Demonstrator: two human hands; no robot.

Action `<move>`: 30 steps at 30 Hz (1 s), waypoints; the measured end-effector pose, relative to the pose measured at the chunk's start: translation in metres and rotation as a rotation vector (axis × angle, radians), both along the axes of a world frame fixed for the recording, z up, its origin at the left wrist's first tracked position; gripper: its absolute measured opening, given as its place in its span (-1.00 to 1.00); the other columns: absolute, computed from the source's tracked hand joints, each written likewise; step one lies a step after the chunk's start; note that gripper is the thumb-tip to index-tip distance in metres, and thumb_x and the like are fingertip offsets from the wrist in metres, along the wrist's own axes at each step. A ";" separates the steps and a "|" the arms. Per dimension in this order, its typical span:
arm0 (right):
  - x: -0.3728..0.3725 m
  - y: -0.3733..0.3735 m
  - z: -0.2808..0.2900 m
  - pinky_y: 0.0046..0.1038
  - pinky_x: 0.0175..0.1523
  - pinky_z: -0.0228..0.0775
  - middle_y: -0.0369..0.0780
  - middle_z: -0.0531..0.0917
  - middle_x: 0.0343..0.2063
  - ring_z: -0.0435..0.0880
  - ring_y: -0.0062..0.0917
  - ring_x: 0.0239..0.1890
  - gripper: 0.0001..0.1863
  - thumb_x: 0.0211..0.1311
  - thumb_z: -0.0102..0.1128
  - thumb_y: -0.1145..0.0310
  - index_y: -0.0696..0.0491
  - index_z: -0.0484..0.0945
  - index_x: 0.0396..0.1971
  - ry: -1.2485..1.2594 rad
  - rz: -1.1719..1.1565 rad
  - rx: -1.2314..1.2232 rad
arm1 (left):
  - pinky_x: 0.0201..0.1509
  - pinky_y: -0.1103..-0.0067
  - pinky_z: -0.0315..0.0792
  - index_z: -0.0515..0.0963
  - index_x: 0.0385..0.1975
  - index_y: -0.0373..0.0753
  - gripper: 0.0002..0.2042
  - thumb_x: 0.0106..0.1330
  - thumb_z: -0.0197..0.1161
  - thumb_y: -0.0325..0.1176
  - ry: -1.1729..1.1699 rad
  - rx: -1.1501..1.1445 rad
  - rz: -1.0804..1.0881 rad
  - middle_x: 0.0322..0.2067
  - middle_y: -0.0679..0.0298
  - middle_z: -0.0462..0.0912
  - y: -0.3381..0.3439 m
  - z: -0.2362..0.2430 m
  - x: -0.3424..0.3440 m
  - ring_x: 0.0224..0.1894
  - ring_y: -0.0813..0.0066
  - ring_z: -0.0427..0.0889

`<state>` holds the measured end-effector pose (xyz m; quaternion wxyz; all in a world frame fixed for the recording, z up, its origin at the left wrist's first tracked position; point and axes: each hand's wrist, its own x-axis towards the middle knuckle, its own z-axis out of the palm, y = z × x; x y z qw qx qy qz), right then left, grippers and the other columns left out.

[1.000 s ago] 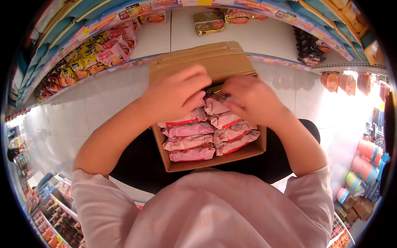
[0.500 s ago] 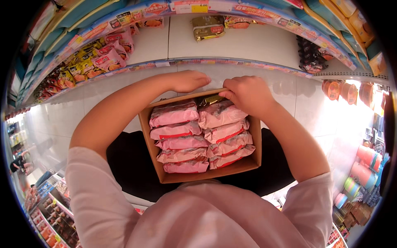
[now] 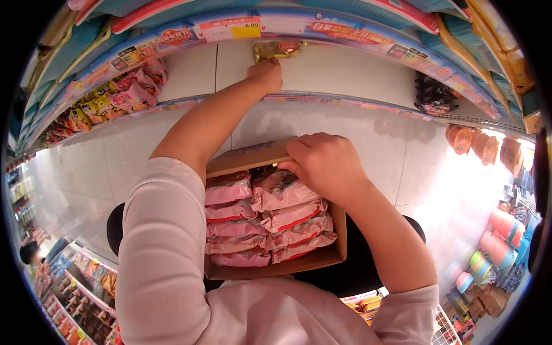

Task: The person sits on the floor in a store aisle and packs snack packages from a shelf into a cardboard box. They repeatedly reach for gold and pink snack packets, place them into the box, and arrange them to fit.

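Observation:
My left hand [image 3: 266, 75] is stretched out to the shelf, its fingers closed at the near edge of a shiny gold packet [image 3: 278, 49]. My right hand [image 3: 325, 161] grips the far rim of an open cardboard box [image 3: 244, 158], thumb inside and fingers outside. The box rests tilted on my lap against my body. Inside it, pink packets [image 3: 290, 192] stand in two rows with several in each. A bit of gold wrapping shows at the box's far end, mostly hidden by my right hand.
Pink and yellow packets [image 3: 123, 98] fill the left of the low shelf [image 3: 345, 72]; dark packets [image 3: 435, 95] lie at its right. A price rail [image 3: 368, 31] overhangs it. Round orange containers [image 3: 483, 144] and colourful stacked tubs [image 3: 499, 250] stand to the right.
My left hand has left the box area and reached forward to the gold packet on the shelf. The box's far side has tipped up, with my right hand still on its rim.

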<state>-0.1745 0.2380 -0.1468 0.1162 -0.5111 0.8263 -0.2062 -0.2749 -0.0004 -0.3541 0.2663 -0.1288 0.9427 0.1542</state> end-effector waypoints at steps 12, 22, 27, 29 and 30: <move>0.001 -0.006 0.003 -0.22 -0.27 0.59 -0.23 0.66 -0.47 0.72 -0.25 -0.38 -0.70 0.10 0.54 0.17 -0.01 0.58 -0.39 -0.018 0.005 -0.013 | 0.38 0.06 0.50 0.27 0.54 -0.18 -0.32 0.45 0.20 -0.08 0.316 -0.127 -0.094 0.35 -0.10 0.53 -0.086 -0.028 -0.063 0.36 -0.09 0.57; -0.001 -0.005 0.001 -0.21 -0.23 0.61 -0.24 0.69 -0.44 0.72 -0.25 -0.34 -0.74 0.16 0.50 0.18 0.00 0.63 -0.34 0.010 -0.016 0.014 | 0.35 0.09 0.51 0.33 0.47 -0.20 -0.37 0.46 0.20 -0.07 0.475 -0.157 -0.156 0.32 -0.10 0.55 -0.078 0.042 -0.042 0.33 -0.09 0.59; 0.000 -0.007 0.004 -0.20 -0.19 0.62 -0.22 0.74 -0.37 0.74 -0.23 -0.30 -0.74 0.15 0.51 0.22 0.03 0.68 -0.28 0.002 -0.018 0.040 | 0.34 0.10 0.52 0.35 0.43 -0.21 -0.39 0.46 0.20 -0.06 0.512 -0.222 -0.087 0.31 -0.10 0.56 -0.130 0.056 -0.009 0.32 -0.09 0.60; 0.002 -0.006 0.003 -0.20 -0.21 0.61 -0.23 0.70 -0.43 0.74 -0.24 -0.31 -0.74 0.19 0.49 0.15 0.00 0.64 -0.33 0.019 -0.023 0.015 | 0.34 0.10 0.52 0.36 0.42 -0.21 -0.40 0.46 0.21 -0.06 0.522 -0.265 -0.044 0.30 -0.10 0.56 -0.162 0.061 0.000 0.31 -0.08 0.60; 0.002 -0.006 0.003 -0.20 -0.23 0.61 -0.23 0.68 -0.46 0.74 -0.25 -0.32 -0.73 0.21 0.48 0.12 -0.02 0.63 -0.35 0.029 -0.022 0.001 | 0.34 0.10 0.52 0.37 0.41 -0.21 -0.40 0.46 0.21 -0.06 0.524 -0.291 -0.019 0.30 -0.10 0.57 -0.179 0.064 0.006 0.31 -0.08 0.60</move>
